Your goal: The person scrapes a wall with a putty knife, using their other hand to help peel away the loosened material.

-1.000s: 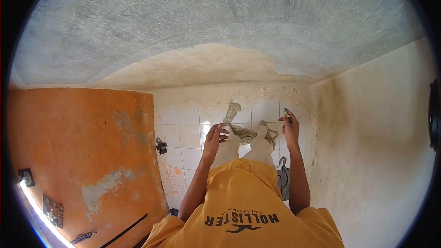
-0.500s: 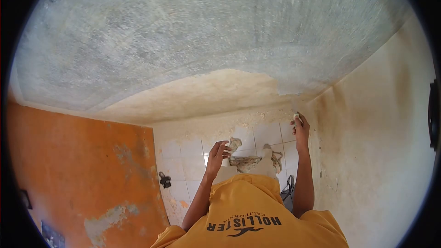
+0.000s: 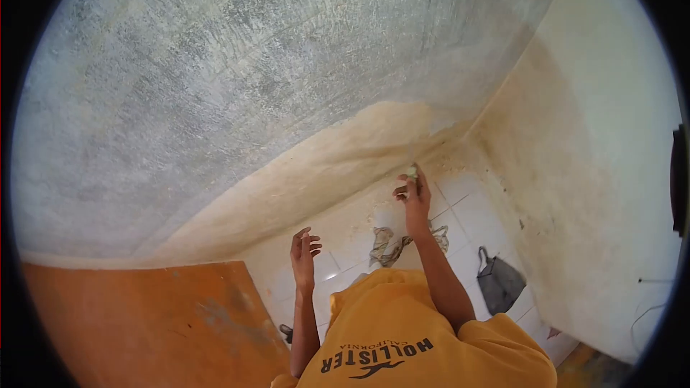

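Note:
My right hand (image 3: pixel 414 197) is closed around a small pale tool (image 3: pixel 412 171), whose far end is hard to make out. It is held in front of the lower part of the wall (image 3: pixel 345 165), where a cream patch borders the grey scraped surface. To the left, my left hand (image 3: pixel 305 251) is raised with its fingers apart and nothing in it. Below and between the hands, a crumpled patterned cloth (image 3: pixel 384 244) lies on the white tiled floor (image 3: pixel 345 255).
A dark grey bag (image 3: pixel 501 284) stands on the tiles at the right. An orange wall (image 3: pixel 144 316) is at the lower left, with a small black object (image 3: pixel 286 332) beside it. A stained cream wall (image 3: pixel 575 194) rises on the right. Crumbs lie along the wall's foot.
The view has turned and tilted. My right hand with the tool now appears further left, and my left hand has shifted left. More of the grey bag shows.

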### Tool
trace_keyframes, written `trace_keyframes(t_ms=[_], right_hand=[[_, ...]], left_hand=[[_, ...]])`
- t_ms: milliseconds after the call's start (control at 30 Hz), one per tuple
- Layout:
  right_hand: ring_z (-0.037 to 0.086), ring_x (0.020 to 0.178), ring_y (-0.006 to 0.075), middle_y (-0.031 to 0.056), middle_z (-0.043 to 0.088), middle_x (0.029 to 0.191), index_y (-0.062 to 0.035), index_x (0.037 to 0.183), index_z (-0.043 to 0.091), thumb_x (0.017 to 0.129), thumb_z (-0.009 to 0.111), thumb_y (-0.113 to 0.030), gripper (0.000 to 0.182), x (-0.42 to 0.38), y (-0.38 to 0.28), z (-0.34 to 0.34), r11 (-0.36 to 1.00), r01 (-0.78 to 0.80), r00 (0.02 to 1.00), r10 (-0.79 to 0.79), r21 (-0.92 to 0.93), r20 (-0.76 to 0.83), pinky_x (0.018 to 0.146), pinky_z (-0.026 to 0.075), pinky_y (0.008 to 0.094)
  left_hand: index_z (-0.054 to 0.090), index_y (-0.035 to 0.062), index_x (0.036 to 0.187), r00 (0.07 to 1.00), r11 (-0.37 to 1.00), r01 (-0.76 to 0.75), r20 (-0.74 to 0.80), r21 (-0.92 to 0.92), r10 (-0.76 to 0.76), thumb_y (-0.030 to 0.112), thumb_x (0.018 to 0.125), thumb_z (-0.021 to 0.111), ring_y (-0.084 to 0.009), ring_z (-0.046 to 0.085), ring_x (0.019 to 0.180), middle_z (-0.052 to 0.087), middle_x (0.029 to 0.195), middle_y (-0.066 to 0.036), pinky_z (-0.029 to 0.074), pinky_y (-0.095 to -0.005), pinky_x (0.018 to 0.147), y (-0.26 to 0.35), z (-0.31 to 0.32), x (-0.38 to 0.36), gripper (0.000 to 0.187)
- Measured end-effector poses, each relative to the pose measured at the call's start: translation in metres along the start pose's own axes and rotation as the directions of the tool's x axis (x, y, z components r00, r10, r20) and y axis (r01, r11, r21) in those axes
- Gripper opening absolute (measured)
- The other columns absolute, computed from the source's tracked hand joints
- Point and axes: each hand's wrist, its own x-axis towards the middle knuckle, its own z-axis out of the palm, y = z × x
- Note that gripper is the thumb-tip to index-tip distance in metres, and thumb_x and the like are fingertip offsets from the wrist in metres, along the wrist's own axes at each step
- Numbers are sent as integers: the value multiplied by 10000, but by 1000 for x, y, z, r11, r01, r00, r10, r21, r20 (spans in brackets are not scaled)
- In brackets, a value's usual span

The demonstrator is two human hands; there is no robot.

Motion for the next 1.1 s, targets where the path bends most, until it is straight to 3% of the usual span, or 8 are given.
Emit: trace_keyframes(t_ms=[267, 300, 367, 467, 567, 633, 767, 1100], right_hand=[[502, 544, 89, 20, 542, 720, -53, 1312, 595, 1038, 510, -217, 331, 52, -46, 44, 996, -55, 989, 64, 72, -130, 481, 407, 250], [468, 535, 87, 9, 520, 718, -66, 1283, 594, 1036, 521, -234, 308, 66, -53, 54, 993, -57, 983, 73, 101, -167, 476, 389, 244], [401, 517, 82, -13, 476, 714, -93, 1225, 592, 1032, 543, -268, 265, 89, -59, 85, 984, -63, 968, 101, 167, -229, 467, 354, 231], [406, 523, 69, -16, 473, 701, -109, 1144, 582, 1034, 535, -271, 201, 92, -43, 137, 975, -78, 950, 136, 209, -282, 454, 335, 233], [417, 525, 69, -20, 465, 678, -97, 1184, 555, 1034, 530, -261, 224, 73, -47, 172, 954, -122, 936, 203, 276, -288, 446, 334, 240], [427, 505, 75, -17, 471, 654, -55, 1391, 526, 1034, 531, -255, 409, 85, -45, 165, 939, -123, 919, 230, 321, -321, 423, 330, 253], [353, 518, 76, -31, 427, 666, -134, 980, 518, 1040, 506, -253, 134, 103, -50, 150, 906, -107, 924, 243, 409, -297, 445, 277, 260], [394, 550, 78, -38, 432, 657, -174, 939, 515, 1021, 521, -277, 132, 73, -86, 145, 796, -338, 890, 443, 502, -103, 478, 302, 237]], left_hand=[[448, 66, 1478, 974, 967, -224, -14, 122, 228, 303, 1090, 532, -212, 630, 1045, 585, 1320, -130, 554, -355, 845, 33, -6, 66, 463], [270, 88, 1601, 946, 941, -321, -10, 104, 324, 260, 1080, 553, -281, 591, 1192, 417, 1502, -181, 551, -411, 926, 38, -1, 82, 617], [67, 81, 1651, 850, 859, -468, -161, 207, 501, 229, 1072, 561, -396, 342, 1473, 123, 1658, -244, 421, -515, 1116, 92, 31, 84, 776], [-74, 50, 1639, 572, 529, -592, -145, 609, 807, 264, 1078, 540, -474, -82, 1558, -224, 1647, -305, 153, -588, 1228, 131, 56, 113, 859], [-180, 30, 1607, 612, 585, -612, -150, 532, 776, 353, 1084, 513, -500, -364, 1454, -431, 1527, -346, -90, -636, 1193, 132, 78, 152, 926], [-255, 38, 1577, 639, 627, -555, -203, 546, 742, 426, 1075, 506, -499, -421, 1414, -489, 1473, -350, -104, -664, 1173, 124, 81, 177, 991], [-384, 21, 1501, 672, 706, -487, -295, 514, 679, 504, 1084, 426, -498, -505, 1344, -557, 1408, -344, -162, -707, 1111, 116, 89, 197, 1031], [-362, 62, 1531, 498, 642, -379, -438, 666, 749, 627, 1053, 369, -490, -429, 1415, -513, 1466, -334, -108, -713, 1134, 100, 104, 225, 1040]])
